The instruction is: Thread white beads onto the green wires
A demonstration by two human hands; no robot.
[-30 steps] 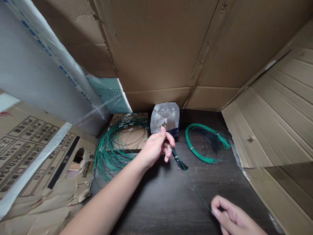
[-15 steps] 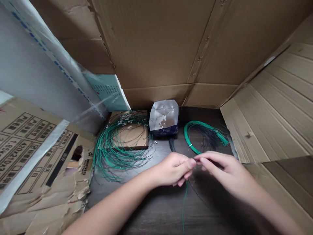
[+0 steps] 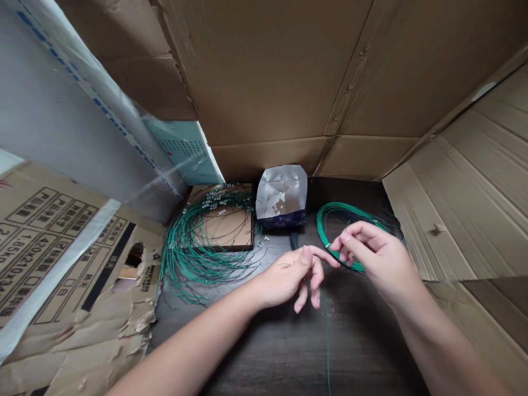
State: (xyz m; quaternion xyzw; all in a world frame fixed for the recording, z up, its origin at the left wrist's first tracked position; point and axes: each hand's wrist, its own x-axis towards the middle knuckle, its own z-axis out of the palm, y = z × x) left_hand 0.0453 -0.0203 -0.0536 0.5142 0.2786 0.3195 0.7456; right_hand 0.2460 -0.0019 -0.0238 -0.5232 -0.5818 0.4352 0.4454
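My left hand is over the middle of the table, thumb against the base of the stretched index finger, other fingers loosely curled and apart. A thin green wire runs down from beneath it toward the table's front edge; a short dark end shows over the back of this hand. My right hand is just right of the left index fingertip, thumb and fingertips drawn together. Whatever lies between them is too small to make out. Behind it is a coil of green wire, tied with a white band.
Loose green and black wires with white connectors spread over a brown board at left. Beside them stands an opened silver bag with small white pieces. White bits lie nearby. Cardboard walls enclose the dark table.
My hands were pinched together at one spot; now they have parted slightly. The right hand has risen, and the left fingers have loosened and spread. The hanging green wire has shifted right.
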